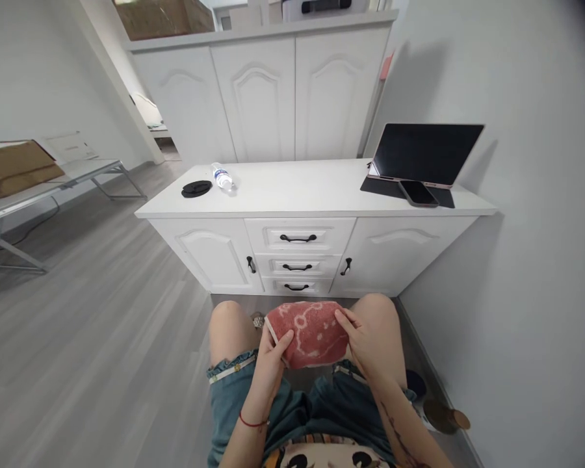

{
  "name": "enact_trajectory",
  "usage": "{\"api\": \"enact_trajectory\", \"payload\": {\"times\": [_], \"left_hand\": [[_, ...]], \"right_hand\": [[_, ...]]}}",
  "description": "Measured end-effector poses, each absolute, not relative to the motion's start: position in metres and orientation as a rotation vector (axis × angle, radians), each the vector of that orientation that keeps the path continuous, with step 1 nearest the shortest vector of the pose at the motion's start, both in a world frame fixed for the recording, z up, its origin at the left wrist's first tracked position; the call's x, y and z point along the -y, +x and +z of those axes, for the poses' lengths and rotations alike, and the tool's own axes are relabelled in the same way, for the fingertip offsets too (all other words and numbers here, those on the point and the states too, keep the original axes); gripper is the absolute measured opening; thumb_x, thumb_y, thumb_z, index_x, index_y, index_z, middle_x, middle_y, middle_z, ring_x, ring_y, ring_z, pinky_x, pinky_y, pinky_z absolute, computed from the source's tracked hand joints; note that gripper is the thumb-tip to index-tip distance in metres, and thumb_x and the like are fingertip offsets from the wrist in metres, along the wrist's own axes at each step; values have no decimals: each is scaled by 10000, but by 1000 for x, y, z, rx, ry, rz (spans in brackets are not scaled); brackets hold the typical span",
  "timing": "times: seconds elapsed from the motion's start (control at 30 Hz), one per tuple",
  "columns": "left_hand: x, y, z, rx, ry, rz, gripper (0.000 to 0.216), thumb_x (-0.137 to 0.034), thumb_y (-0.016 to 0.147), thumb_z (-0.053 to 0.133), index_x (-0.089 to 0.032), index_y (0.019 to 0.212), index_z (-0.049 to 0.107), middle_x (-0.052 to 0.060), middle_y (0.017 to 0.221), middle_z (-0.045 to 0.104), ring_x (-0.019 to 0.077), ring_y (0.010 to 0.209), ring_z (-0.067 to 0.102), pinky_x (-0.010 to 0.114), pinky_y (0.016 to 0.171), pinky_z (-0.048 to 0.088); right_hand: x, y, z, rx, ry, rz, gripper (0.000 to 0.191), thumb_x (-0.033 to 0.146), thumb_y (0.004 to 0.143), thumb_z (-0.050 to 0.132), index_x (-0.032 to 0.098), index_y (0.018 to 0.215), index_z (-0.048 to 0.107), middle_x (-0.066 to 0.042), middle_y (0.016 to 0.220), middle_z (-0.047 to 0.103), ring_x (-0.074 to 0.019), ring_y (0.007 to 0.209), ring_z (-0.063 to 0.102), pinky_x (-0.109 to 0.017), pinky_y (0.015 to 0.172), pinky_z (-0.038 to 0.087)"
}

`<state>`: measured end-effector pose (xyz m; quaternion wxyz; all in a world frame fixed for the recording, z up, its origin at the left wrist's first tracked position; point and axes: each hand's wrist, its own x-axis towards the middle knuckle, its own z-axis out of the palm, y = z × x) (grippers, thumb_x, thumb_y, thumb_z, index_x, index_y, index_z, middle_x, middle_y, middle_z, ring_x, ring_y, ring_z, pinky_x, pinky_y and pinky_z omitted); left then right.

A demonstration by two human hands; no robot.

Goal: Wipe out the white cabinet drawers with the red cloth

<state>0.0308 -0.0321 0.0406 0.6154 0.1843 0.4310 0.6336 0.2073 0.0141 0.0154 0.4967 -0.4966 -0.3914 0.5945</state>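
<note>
A small red towel point(314, 338) with a pale pattern and light edging is stretched between my hands, over the gap between my knees. My left hand point(273, 351) grips its left end, thumb on top and the other fingers underneath. At the towel's right end, my right hand point(361, 341) pinches the edge between thumb and fingers. The towel looks folded, with its underside hidden from view.
A white cabinet point(299, 195) stands before my knees, bearing a plastic bottle point(223, 179), a black round object point(196, 188), a propped dark screen point(424, 153) and a phone point(418, 194). A wall rises at right. Cardboard box point(19, 166) on a bench at left.
</note>
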Motion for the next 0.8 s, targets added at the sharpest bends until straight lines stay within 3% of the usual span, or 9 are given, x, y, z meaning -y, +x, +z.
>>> {"api": "enact_trajectory", "payload": {"times": [0.13,0.3,0.43,0.6,0.8], "left_hand": [[36,27,45,-962,408,1524,376,-219,696,748,-254,1038,596,-16,999,694,146,939,636,237,835,482],[42,24,48,-867,296,1325,311,-347,724,716,-134,948,681,63,869,723,199,811,672,290,779,514],[43,28,52,-870,246,1335,326,-403,695,727,-136,880,708,75,907,732,250,949,652,349,922,467],[40,23,46,-1043,310,1458,449,-446,663,744,-188,1025,681,69,1136,677,291,1198,509,401,1059,351],[39,14,53,-1270,455,1483,449,-468,701,708,-210,1066,672,32,1183,651,273,1246,463,369,1100,292]], "right_hand": [[-15,202,14,967,-1209,1401,403,535,756,615,239,1016,696,-37,978,711,-260,898,627,-394,813,503],[-14,197,27,1111,-1196,1367,377,541,809,540,262,1007,699,-31,963,712,-263,908,627,-413,833,500],[-8,194,40,1266,-1245,1211,363,519,804,555,232,981,691,-53,996,701,-263,957,614,-401,874,478],[-2,191,41,1301,-1302,975,321,464,795,595,197,968,635,-69,945,695,-246,906,633,-371,827,488],[-1,191,50,1578,-1381,672,240,419,849,512,236,850,667,-36,817,690,-213,759,627,-334,750,478]]}}
